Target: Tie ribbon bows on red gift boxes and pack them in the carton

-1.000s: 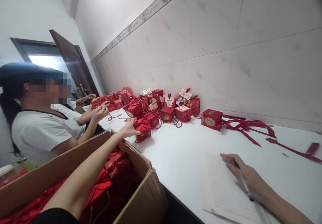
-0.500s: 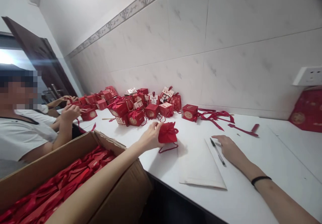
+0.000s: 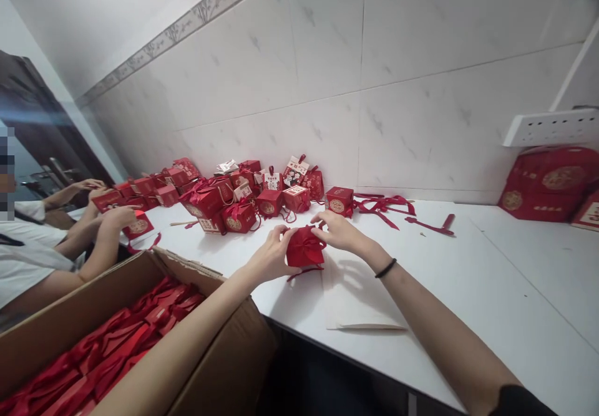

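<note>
My left hand (image 3: 274, 254) is closed around the left side of a small red gift box (image 3: 305, 246), just over the white table. Gathered folds or ribbon cover the box's near face, and a dark red cord hangs under it. At its upper right edge, my right hand (image 3: 344, 232) has curled fingers and thumb on the box; exactly what they pinch is partly hidden. A pale envelope (image 3: 360, 307) lies below my right forearm. The pen is hidden from view.
An open cardboard box (image 3: 224, 347) full of red ribboned pieces stands at left. Finished-looking red gift boxes (image 3: 238, 216) cluster along the wall. Loose red ribbons (image 3: 384, 207) lie behind. Red bags (image 3: 543, 182) stand at right under a power strip (image 3: 552, 127). Another person's hands (image 3: 116, 216) work at far left.
My right hand has moved left from beside the pen to the gift box. My left hand still holds the box. The view has turned to the right.
</note>
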{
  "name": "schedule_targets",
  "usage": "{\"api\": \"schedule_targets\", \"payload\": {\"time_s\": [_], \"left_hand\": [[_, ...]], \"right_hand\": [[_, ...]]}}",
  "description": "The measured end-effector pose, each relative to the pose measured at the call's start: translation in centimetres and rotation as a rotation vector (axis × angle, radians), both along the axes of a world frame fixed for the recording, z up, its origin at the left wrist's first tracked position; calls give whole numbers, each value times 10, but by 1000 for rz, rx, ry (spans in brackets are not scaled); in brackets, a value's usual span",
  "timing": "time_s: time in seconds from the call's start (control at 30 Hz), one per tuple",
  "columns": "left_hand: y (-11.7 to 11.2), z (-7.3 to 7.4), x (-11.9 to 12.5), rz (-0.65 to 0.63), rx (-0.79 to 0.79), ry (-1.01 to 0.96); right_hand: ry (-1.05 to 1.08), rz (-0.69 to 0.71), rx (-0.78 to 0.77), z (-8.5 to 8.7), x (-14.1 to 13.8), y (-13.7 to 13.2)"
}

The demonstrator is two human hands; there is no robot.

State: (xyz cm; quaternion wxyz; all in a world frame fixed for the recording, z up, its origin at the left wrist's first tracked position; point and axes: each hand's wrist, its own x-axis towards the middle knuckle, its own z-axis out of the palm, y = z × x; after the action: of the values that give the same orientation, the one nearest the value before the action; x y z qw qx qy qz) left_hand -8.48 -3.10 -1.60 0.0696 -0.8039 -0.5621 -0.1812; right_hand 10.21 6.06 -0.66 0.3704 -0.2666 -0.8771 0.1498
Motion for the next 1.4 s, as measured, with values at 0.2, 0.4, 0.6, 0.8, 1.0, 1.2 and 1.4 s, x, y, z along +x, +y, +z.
{"api": "schedule_targets", "payload": {"time_s": [0.2, 0.4, 0.6, 0.8, 1.0, 1.2, 1.4], "left_hand": [[2, 4, 0, 16, -35, -82], [7, 1, -2, 21, -26, -133], [6, 4, 0, 14, 67, -91], [6, 4, 0, -62, 60, -98], [6, 5, 1, -134, 82, -93], [6, 5, 2, -181, 117, -53], [6, 6, 3, -171, 143, -44]], "right_hand": [[107, 53, -146, -11, 3, -5], [90, 167, -269, -8, 13, -1], [43, 152, -233, 0, 15, -6], [-127, 58, -188, 4, 15, -12], [-174, 48, -197, 7, 17, -14], [-184, 40, -186, 7, 17, -15], [-282, 5, -249, 6, 18, -13]]}}
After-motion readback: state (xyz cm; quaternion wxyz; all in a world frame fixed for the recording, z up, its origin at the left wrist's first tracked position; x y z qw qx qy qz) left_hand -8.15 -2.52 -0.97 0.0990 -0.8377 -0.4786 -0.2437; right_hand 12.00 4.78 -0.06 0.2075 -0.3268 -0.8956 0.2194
